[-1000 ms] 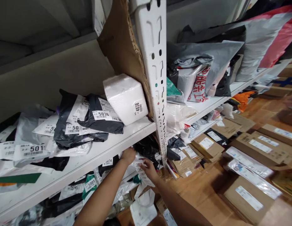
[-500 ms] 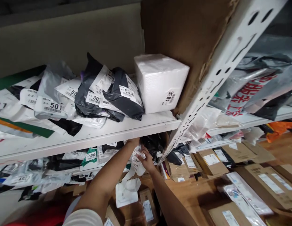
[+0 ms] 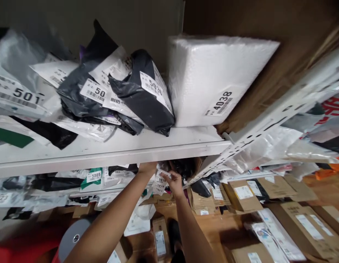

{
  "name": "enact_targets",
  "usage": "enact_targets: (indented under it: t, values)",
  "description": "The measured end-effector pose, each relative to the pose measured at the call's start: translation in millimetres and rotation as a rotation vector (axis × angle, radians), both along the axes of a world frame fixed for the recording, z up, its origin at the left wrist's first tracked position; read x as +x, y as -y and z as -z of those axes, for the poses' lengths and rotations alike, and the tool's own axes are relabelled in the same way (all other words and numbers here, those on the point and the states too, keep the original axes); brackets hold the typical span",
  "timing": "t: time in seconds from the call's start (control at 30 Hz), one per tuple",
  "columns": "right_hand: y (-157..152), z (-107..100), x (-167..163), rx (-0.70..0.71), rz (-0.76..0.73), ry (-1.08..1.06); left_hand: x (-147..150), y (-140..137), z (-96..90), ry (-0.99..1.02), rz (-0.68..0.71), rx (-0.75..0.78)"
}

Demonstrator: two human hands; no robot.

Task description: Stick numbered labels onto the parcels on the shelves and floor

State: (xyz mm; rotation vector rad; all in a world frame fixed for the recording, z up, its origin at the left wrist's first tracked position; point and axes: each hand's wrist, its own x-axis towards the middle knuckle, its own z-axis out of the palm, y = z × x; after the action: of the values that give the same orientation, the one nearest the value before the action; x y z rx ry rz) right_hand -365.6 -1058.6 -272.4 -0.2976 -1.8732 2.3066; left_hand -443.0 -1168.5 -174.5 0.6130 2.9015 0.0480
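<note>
My right hand (image 3: 174, 182) pinches a strip of white number labels (image 3: 159, 183) between thumb and fingers, just below the upper shelf's edge. The strip hangs down, with printed numbers such as 5019 on it. My left hand (image 3: 147, 167) reaches in under that shelf, left of the strip; its fingers are hidden by the shelf edge. Behind my right hand lies a black plastic parcel (image 3: 184, 167) on the lower shelf. A green parcel (image 3: 92, 178) labelled 5005 sits left of my left wrist.
The white upper shelf (image 3: 147, 148) bears dark bagged parcels (image 3: 150, 95) and a white box (image 3: 213, 80) labelled 4038. A slotted white post (image 3: 257, 128) slants at the right. Cardboard boxes (image 3: 243, 193) lie on the wooden floor (image 3: 221, 226). A grey round object (image 3: 74, 237) stands lower left.
My view has moved closer to the upper shelf, so its parcels look larger. The label strip is now more upright beside my right hand, which still holds it.
</note>
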Motion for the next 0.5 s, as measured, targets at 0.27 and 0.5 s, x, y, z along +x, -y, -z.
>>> enact_targets:
  t: [0.27, 0.5]
  values:
    - [-3.9, 0.6, -0.6, -0.109, 0.022, 0.01, 7.6, 2.7, -4.9, -0.051, -0.019, -0.009]
    - [-2.7, -3.0, -0.9, -0.191, 0.023, 0.003, 12.1, -0.5, -14.8, -0.101, 0.005, -0.142]
